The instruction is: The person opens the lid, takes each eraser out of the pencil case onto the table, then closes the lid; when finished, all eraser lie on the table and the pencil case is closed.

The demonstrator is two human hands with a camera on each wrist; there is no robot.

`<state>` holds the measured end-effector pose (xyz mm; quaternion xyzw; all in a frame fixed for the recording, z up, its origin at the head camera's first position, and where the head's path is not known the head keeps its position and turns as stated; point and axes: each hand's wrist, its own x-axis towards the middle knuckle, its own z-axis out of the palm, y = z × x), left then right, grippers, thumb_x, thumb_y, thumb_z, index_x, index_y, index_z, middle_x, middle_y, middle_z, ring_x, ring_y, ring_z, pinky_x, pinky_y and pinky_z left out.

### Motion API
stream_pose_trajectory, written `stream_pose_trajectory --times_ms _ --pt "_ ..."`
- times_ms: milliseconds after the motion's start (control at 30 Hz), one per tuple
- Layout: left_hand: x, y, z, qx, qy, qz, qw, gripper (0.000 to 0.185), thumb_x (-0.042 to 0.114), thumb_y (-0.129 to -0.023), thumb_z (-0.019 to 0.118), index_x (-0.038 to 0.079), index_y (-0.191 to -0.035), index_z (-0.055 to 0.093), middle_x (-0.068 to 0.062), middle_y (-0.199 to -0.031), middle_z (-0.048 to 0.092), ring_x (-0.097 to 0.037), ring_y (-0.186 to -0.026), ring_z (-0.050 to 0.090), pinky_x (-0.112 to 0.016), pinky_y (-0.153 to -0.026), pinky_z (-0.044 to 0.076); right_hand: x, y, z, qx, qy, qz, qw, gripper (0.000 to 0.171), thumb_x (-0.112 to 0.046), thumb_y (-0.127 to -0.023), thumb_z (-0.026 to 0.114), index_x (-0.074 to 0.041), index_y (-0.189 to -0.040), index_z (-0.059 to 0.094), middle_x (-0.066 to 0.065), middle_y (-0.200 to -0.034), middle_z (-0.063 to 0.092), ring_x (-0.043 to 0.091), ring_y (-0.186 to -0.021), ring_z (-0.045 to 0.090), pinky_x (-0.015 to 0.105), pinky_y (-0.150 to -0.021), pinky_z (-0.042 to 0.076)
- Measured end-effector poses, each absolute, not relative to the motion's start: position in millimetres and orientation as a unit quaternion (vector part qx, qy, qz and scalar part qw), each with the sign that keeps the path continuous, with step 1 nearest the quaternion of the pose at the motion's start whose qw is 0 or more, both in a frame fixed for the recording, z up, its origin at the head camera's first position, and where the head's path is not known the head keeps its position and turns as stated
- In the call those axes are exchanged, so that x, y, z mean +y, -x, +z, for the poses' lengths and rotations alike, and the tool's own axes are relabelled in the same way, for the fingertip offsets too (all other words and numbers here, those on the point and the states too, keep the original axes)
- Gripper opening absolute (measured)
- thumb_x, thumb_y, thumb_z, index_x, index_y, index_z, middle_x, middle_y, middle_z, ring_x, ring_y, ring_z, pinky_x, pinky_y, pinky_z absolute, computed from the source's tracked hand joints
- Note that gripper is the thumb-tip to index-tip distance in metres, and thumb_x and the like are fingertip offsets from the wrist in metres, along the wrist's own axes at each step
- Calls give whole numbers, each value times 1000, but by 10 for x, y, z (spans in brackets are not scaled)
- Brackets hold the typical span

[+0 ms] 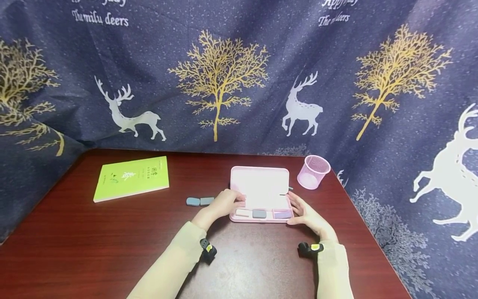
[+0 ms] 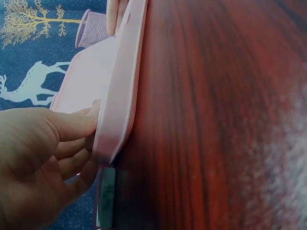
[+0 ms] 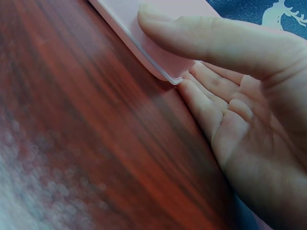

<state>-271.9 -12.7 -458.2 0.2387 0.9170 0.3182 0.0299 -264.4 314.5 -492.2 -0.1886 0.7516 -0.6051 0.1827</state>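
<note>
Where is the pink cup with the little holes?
In the head view, the pink mesh pen cup stands on the dark red wooden table, at the far right, just beyond the open pink plastic pencil case.

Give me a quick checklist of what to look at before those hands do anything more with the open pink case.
1. Left hand holds the pink case at its left end: ok.
2. Right hand holds its right end, thumb on the rim: ok.
3. Lid stands open: ok.
4. Erasers lie inside the case: ok.
5. Two more erasers lie loose on the table, left of the case: not ok if they belong inside.
6. Pink mesh cup stands apart from the case: ok.
</note>
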Motion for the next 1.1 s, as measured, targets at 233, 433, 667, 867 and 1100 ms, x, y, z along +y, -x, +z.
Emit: stream_pose_trajectory --times_ms 233,433,667,867,1100 --pt "-142 2721 -4585 913 -243 326 34 24 13 -92 67 3 -113 72 -10 -112 73 -24 -110 68 -38 -95 53 3163 2648 -4937 749 195 -607 183 102 3 -79 73 1 -155 5 29 -161 4 51 -145 8 7 -99 38" --pt "-161 2710 -4579 909 -250 334 26 24 13 -91 68 2 -112 72 -11 -109 74 -23 -107 69 -38 -94 54 3165 2655 -4952 748 196 -607 183 102 3 -79 74 1 -155 6 28 -161 4 50 -146 9 7 -99 38" --pt "-196 2691 -4571 900 -241 363 17 26 16 -92 67 4 -114 72 -10 -110 74 -24 -108 68 -39 -95 54 3151 2660 -4950 747 192 -610 183 102 3 -79 74 2 -155 5 28 -161 4 50 -145 9 7 -98 39" --pt "-296 2682 -4534 890 -259 374 -18 22 18 -91 68 7 -109 74 -6 -104 75 -21 -101 70 -36 -89 56 3154 2657 -4950 751 189 -605 183 102 4 -79 73 1 -155 6 28 -161 4 50 -146 9 6 -99 38" --pt "-523 2676 -4517 892 -248 375 -54 22 20 -90 70 7 -106 75 -4 -99 76 -20 -95 71 -35 -84 56 3163 2647 -4945 754 190 -602 183 101 3 -80 73 1 -155 6 29 -161 4 51 -146 9 6 -98 37"
